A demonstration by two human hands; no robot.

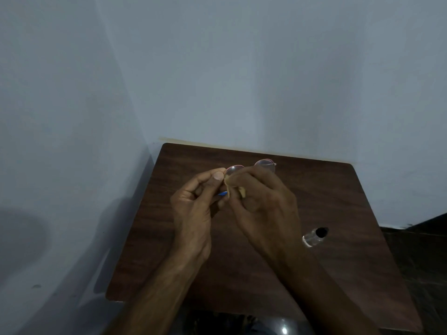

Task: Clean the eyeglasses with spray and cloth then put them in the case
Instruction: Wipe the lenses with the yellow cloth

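The eyeglasses (251, 166) are held up over the far middle of the table (338, 201), lenses side by side, the right lens standing clear above the hands and the left lens partly covered. The left hand (196, 204) is closed around the left end of the frame, thumb tip pressed beside the left lens. The right hand (263, 199) is pinched shut on a pale cloth (233, 186), pressing it against the left lens. A small blue piece (223, 193) shows between the two hands; what it is cannot be told. To the right, well apart from the hands, a small clear spray bottle (314, 236) with a black cap lies on its side on the table. A pale wall (242, 68) rises behind.
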